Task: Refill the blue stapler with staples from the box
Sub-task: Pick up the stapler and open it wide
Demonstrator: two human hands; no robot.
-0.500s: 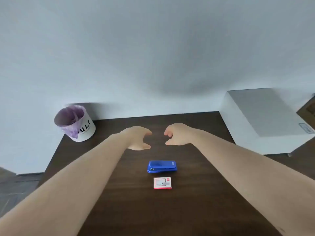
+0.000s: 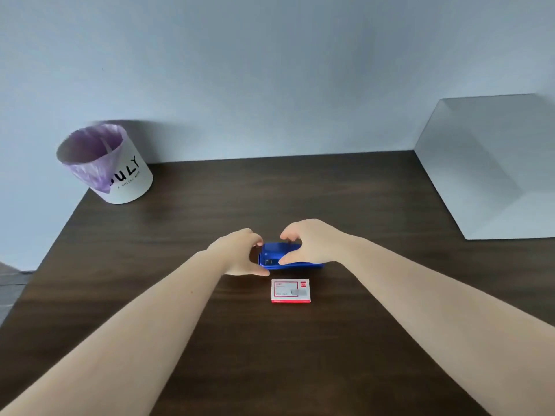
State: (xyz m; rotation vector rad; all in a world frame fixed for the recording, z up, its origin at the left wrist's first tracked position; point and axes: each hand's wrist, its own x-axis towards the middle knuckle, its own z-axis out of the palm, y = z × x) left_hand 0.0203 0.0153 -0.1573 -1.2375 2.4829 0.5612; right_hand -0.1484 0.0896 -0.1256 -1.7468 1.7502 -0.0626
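Stapler: small blue plastic stapler (image 2: 277, 256) flat mid-tabletop (image 2: 180, 235), between both hands.
Hands: left hand (image 2: 240, 253) and right hand (image 2: 306, 243) curled around its ends, grip unclear.
Box: red-and-white cardboard staple box (image 2: 290, 291) just nearer, closed.
Surroundings: white bin with purple liner (image 2: 105, 166) far left; grey box (image 2: 492, 166) right.

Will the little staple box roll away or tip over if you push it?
Probably not. The staple box lies flat on its broad face on the table, so it would likely slide rather than roll or tip. It looks like thin card, so it may dent if squeezed, and is probably light.
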